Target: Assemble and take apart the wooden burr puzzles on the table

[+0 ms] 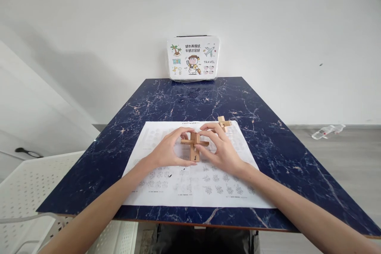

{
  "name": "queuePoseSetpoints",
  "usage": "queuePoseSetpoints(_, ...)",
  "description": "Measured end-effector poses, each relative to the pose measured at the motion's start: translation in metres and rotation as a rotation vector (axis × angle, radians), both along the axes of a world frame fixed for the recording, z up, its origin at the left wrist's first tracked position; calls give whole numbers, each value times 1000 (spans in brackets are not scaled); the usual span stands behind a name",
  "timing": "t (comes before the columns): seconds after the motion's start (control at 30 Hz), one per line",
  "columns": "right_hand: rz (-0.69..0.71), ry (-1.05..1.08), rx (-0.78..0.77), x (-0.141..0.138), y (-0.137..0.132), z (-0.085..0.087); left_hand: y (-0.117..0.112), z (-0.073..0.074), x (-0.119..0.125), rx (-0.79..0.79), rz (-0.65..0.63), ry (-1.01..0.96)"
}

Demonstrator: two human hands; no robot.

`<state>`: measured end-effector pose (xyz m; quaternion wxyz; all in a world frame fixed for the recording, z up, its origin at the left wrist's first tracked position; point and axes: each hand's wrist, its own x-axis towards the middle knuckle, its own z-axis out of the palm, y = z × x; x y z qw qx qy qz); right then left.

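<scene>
Between both hands, over a printed instruction sheet (pixel 166 196), is a wooden burr puzzle (pixel 194 152) made of crossed bars, with a small dark mark on its near end. My left hand (pixel 171 149) grips it from the left, thumb at the near end and fingers at the far end. From the right, my right hand (pixel 222 149) pinches it, fingertips on the far top and thumb near the middle. Just beyond my right hand, a second wooden puzzle piece (pixel 224 122) of crossed blocks lies at the sheet's far edge.
The dark blue marbled table (pixel 190 103) extends to the wall. At its back stands a white case (pixel 193 58) with cartoon prints. White perforated shelving (pixel 50 178) is beside the table on the left. A clear plastic bottle (pixel 327 131) lies on the floor at right.
</scene>
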<state>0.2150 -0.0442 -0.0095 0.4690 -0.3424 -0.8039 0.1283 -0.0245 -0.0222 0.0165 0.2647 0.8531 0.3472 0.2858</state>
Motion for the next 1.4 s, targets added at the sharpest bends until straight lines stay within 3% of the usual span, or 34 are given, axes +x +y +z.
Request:
queuePoseSetpoints(0.57,-25,-7,57,1,-2,8,-2,8,3,11,-27,-12)
queuePoseSetpoints(0.67,29,52,-60,2,0,9,-1,6,1,80,-15,-27)
queuePoseSetpoints(0.87,324,276,-580,2,6,0,-1,2,-2,237,21,-74)
queuePoseSetpoints(0.97,433,310,-738,0,4,-2,-2,2,-1,275,-14,-42)
queuePoseSetpoints(1.1,434,319,-804,-2,0,2,-1,2,0,299,-76,7)
queuePoseSetpoints(1.4,354,316,-824,4,4,5,1,2,-2,380,-73,5)
